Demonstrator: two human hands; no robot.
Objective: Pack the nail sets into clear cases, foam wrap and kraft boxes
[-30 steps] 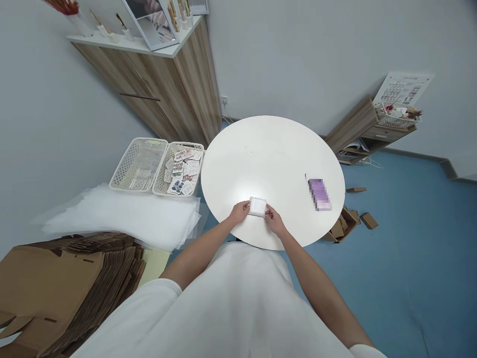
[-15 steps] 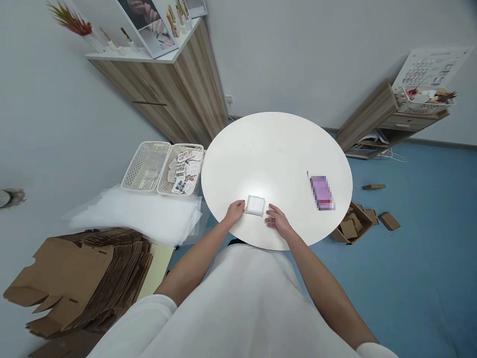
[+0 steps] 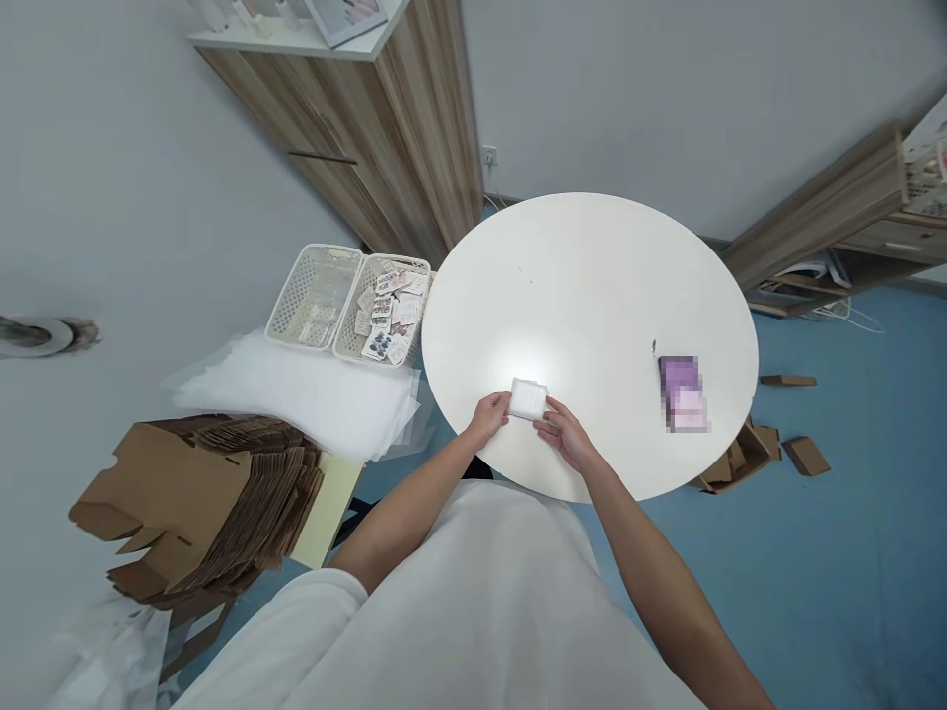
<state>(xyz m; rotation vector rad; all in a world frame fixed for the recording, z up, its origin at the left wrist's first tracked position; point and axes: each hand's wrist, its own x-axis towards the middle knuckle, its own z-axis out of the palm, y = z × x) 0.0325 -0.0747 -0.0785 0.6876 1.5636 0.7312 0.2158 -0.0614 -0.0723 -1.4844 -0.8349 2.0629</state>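
A small white wrapped packet (image 3: 528, 398) is at the near side of the round white table (image 3: 584, 286). My left hand (image 3: 489, 416) has its fingers closed on the packet's left edge. At the packet's right edge, my right hand (image 3: 563, 432) touches it with the fingertips, its fingers somewhat apart. A purple item (image 3: 681, 380), blurred into blocks, lies on the right part of the table.
Left of the table are two white baskets (image 3: 311, 296), one holding printed cards (image 3: 392, 306). Below them lie translucent white sheets (image 3: 296, 394) and stacked flat brown cardboard (image 3: 184, 483). An open carton (image 3: 740, 459) with small boxes stands on the floor at right.
The camera view has shifted, so the table sits further right. Both hands have closed in on the packet; the left now grips its edge and the right touches its other side.
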